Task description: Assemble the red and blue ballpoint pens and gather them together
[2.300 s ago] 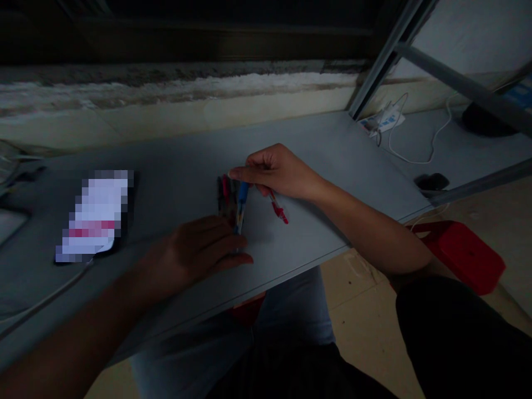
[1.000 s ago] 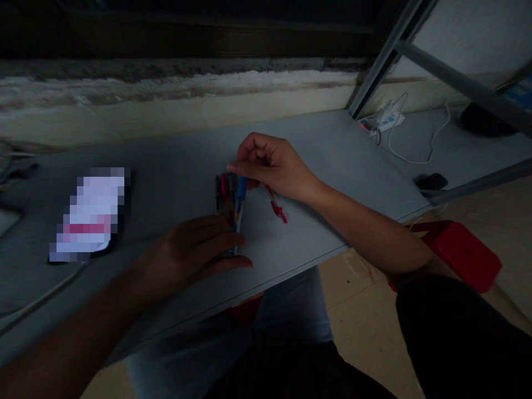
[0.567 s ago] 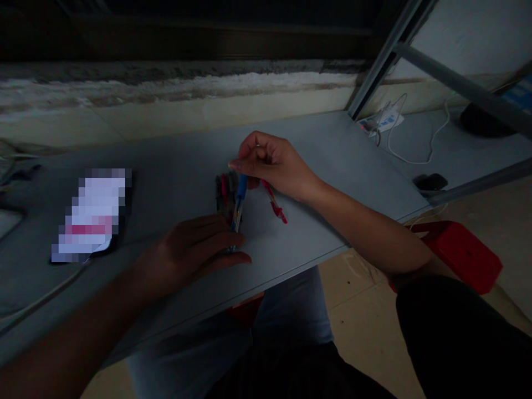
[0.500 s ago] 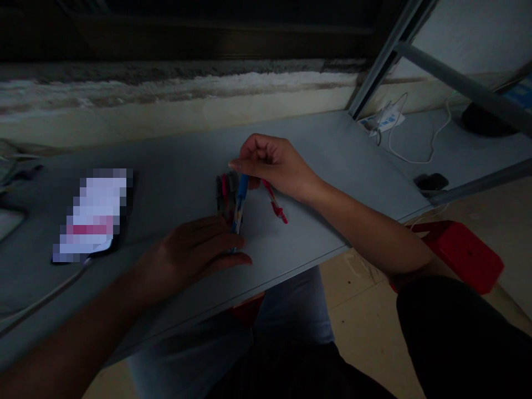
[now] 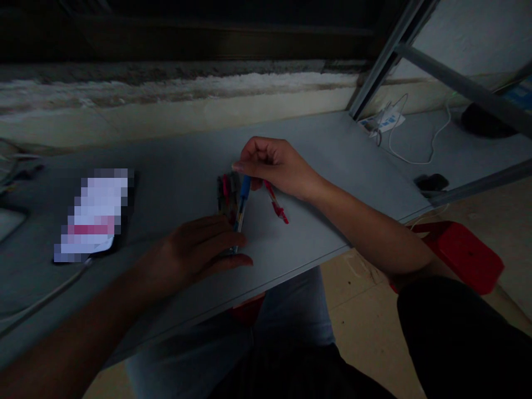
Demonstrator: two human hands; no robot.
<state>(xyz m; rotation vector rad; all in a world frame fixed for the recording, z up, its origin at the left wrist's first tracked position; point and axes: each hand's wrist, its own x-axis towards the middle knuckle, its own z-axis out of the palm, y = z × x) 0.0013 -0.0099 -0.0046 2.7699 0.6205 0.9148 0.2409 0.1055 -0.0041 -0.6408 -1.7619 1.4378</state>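
My right hand [image 5: 268, 160] is closed on the upper end of a blue pen [image 5: 244, 189], thumb and fingers pinched together. The pen slants down toward my left hand [image 5: 203, 241], which lies palm down with fingers stretched out over the pen's lower end and the thumb apart. Left of the blue pen is a row of several pens, among them a pink pen [image 5: 226, 185] and a dark pen [image 5: 219, 188]; my left fingers hide their lower parts. A red pen [image 5: 276, 205] lies by itself under and right of my right hand.
A phone [image 5: 93, 213] with a lit, blurred screen lies on the grey desk [image 5: 174, 166] at left, a cable [image 5: 45, 299] running from it. Beyond a metal frame post [image 5: 382, 61] at right are a white cord and dark items. A red stool [image 5: 465, 255] stands on the floor.
My right hand and the top of the blue pen have shifted slightly to the right. My left hand is nearly still, and the other pens lie as before.
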